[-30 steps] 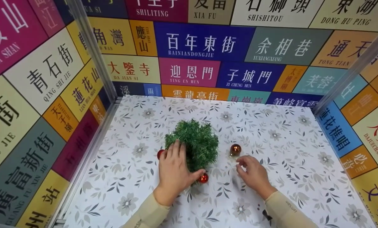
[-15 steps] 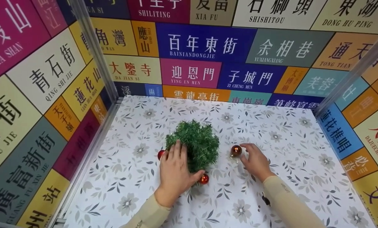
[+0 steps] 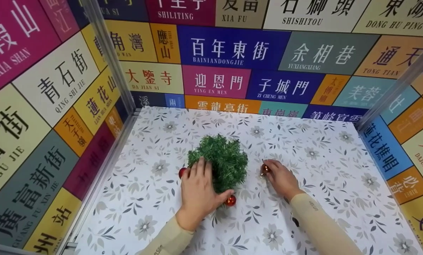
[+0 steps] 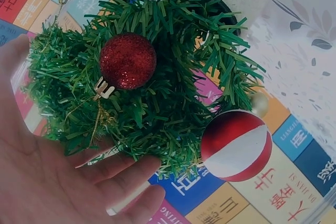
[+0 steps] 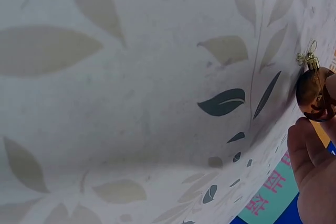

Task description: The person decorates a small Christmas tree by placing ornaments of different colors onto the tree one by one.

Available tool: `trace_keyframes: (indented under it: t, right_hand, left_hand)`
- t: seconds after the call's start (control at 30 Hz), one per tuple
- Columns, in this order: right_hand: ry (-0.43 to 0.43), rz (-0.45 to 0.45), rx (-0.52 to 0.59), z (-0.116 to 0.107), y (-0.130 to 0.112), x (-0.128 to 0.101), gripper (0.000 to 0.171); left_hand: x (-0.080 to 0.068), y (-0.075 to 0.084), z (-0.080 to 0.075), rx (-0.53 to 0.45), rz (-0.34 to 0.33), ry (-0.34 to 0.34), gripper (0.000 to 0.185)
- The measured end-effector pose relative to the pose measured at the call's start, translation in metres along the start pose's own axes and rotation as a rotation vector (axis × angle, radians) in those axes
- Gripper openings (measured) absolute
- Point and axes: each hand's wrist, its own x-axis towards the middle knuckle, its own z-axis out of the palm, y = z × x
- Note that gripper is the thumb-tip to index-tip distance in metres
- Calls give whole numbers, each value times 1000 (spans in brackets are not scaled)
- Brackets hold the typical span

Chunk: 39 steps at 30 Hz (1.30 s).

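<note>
We see the left hand [image 3: 197, 191] cupping a small green tree [image 3: 221, 163] on the flowered table [image 3: 303, 141], fingers curled round its branches. The right hand [image 3: 281, 179] pinches a copper ball [image 3: 265, 168] beside it. We judge hanging comes next: lift the ball to a branch.

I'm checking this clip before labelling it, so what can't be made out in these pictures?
- Head view: the right hand covers most of the copper bauble.
- Head view: the left hand hides the near side of the small green tree and most of a red bauble.
- Right wrist view: the copper bauble is cut off by the frame's right edge.
- Left wrist view: the tree's base is mostly hidden behind its branches.
</note>
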Motion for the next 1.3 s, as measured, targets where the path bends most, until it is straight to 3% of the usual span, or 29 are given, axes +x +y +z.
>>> trace_keyframes:
  t: [0.47, 0.77, 1.13, 1.3]
  right_hand:
    - [31, 6, 35, 1, -2, 0, 46]
    - [45, 7, 57, 3, 3, -1, 46]
    - [30, 2, 85, -2, 5, -2, 46]
    - [30, 4, 93, -3, 3, -3, 46]
  left_hand:
    - [1, 2, -1, 7, -39, -26, 126]
    - [1, -3, 1, 4, -6, 4, 119]
    - [3, -13, -2, -45, 29, -64, 117]
    - [3, -18, -1, -80, 66, -63, 114]
